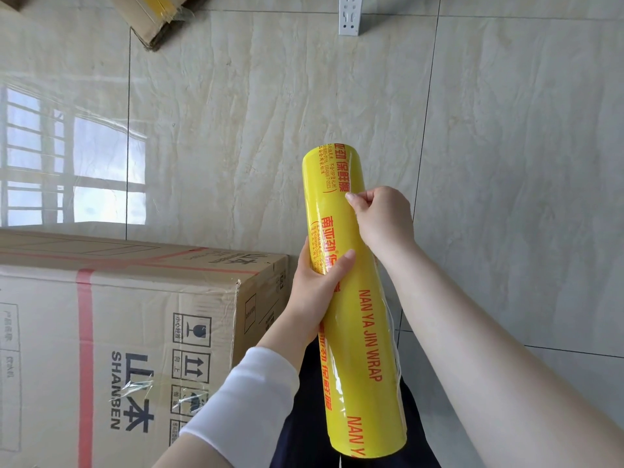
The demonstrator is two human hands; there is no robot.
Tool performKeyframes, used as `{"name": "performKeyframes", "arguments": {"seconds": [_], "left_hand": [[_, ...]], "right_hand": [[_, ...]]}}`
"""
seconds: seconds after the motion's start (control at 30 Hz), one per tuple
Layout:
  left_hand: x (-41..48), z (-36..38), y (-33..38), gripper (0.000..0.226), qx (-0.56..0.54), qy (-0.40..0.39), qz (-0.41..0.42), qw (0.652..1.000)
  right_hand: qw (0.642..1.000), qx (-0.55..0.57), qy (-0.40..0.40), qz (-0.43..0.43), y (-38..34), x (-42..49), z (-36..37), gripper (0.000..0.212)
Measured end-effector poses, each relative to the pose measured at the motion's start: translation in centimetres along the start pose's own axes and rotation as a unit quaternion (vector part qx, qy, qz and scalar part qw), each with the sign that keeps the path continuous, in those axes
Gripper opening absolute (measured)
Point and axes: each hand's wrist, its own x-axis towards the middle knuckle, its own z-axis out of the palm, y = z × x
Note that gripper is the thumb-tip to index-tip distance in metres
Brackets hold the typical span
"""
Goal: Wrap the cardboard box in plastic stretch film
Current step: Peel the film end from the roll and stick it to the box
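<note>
While the left hand point(314, 285) grips the glossy yellow cylindrical roll point(358, 349), the right hand point(381, 217) pinches its clear outer layer.

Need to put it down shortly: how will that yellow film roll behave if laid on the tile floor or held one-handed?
Likely to roll: the film roll is a smooth cylinder and the floor is glossy tile. Probably slick, given its shiny wrap; the left hand wraps round it. Looks stiff: straight though held only mid-length.

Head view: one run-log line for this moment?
left hand grips film roll | right hand pinches its film edge | cardboard box at left
</note>
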Motion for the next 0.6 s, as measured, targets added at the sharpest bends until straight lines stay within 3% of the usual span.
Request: {"name": "performKeyframes", "arguments": {"seconds": [0.17,0.4,0.6], "left_hand": [[-0.1,-0.2,0.2,0.079,0.010,-0.001,-0.004,1.000],[-0.4,-0.5,0.6,0.076,-0.002,-0.021,-0.008,1.000],[-0.5,-0.6,0.7,0.072,-0.005,-0.039,-0.015,0.999]], "right_hand": [[1.000,-0.013,-0.009,-0.014,0.2,0.3,-0.4,0.031],[0.967,-0.194,0.081,-0.142,0.7,-0.1,-0.4,0.022],[0.979,-0.164,0.074,-0.094,1.9,0.5,-0.7,0.025]]}}
